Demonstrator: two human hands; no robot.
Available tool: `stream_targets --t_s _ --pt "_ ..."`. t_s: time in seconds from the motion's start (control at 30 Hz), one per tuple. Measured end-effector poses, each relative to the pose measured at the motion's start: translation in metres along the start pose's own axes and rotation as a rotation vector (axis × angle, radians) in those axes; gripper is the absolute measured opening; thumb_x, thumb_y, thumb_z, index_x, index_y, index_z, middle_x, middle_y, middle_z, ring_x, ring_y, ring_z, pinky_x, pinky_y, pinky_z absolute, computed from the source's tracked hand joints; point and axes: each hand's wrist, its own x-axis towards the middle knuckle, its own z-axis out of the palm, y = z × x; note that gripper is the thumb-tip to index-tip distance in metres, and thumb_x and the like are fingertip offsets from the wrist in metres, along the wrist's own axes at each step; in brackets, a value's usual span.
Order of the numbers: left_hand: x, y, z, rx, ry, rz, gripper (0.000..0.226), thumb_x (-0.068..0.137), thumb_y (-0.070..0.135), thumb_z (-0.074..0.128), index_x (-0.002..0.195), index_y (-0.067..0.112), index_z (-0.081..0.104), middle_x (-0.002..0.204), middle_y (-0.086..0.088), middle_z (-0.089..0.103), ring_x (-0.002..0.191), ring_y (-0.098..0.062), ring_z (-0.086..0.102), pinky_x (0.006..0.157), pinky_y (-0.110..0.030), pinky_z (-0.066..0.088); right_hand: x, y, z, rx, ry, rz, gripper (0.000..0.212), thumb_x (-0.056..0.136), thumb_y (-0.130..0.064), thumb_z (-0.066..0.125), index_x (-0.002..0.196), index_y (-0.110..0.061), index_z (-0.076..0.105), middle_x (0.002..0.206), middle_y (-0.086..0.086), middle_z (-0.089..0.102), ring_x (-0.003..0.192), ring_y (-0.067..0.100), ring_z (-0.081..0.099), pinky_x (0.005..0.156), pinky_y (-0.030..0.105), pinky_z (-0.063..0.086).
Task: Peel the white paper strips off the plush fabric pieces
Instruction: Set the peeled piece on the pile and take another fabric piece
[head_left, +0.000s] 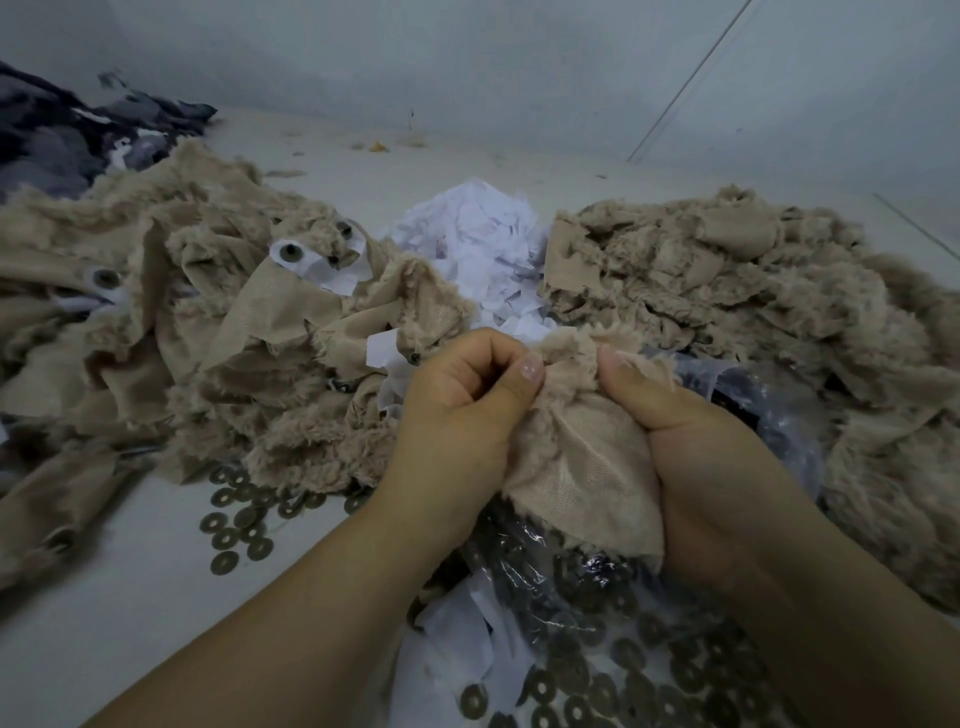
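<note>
Between my hands, a tan plush piece (582, 457) stands upright; left hand (462, 410) pinches its furry top at eleven o'clock, right hand (691, 457) grips at two.

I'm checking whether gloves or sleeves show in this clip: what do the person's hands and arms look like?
Both forearms are bare, with no sleeves in view. The left hand and right hand wear no gloves, and no rings or watch show. The left thumbnail looks glossy, possibly polished.
</note>
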Motion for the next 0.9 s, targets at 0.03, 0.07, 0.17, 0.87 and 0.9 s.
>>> stream_targets --t_s 0.03,0.07,0.17,0.87,0.9 --pt "-0.0002 0.0002 0.0002 0.016 -0.008 0.003 0.023 0.094 0.011 0.059 0.072 0.008 0.059 0.054 0.005 0.052 0.046 -0.004 0.044 0.045 -0.014 0.037 -0.0001 0.0003 0.0007 0.007 0.003 -0.002 0.043 0.081 -0.031 0.066 0.111 -0.001 0.073 0.112 0.022 0.073 0.101 0.037 0.072 0.079 0.046 0.061" --pt "-0.0011 0.0006 0.0007 0.046 -0.025 0.022 0.022 0.094 0.013 0.059 0.073 0.009 0.057 0.053 0.009 0.050 0.044 -0.001 0.042 0.043 -0.013 0.036 -0.0006 0.0009 0.0018 0.008 0.007 -0.007 0.043 0.080 -0.030 0.066 0.111 0.000 0.072 0.111 0.023 0.073 0.100 0.037 0.072 0.077 0.045 0.061" --pt "-0.0053 0.0023 0.0042 0.265 -0.084 0.170 0.025 0.085 0.029 0.068 0.079 0.007 0.057 0.063 0.006 0.052 0.057 -0.004 0.047 0.051 -0.019 0.041 -0.0022 0.0034 0.0035 -0.024 0.022 -0.016 0.045 0.082 -0.027 0.068 0.112 0.006 0.068 0.108 0.027 0.072 0.097 0.038 0.073 0.076 0.046 0.062" --pt "-0.0059 0.0010 0.0085 0.165 -0.068 0.162 0.036 0.093 0.020 0.054 0.062 0.002 0.047 0.053 0.008 0.042 0.051 -0.004 0.038 0.048 -0.017 0.035 -0.0004 0.0055 0.0044 0.155 -0.101 0.168 0.041 0.087 -0.038 0.055 0.092 -0.007 0.081 0.104 0.019 0.075 0.090 0.029 0.076 0.070 0.042 0.063" --pt "-0.0059 0.0003 0.0078 0.181 -0.074 0.167 0.036 0.093 0.019 0.054 0.062 0.003 0.047 0.053 0.008 0.042 0.051 -0.004 0.038 0.048 -0.018 0.035 -0.0006 0.0045 0.0047 0.164 -0.097 0.169 0.041 0.086 -0.037 0.056 0.093 -0.006 0.081 0.105 0.019 0.075 0.090 0.030 0.076 0.070 0.043 0.063"
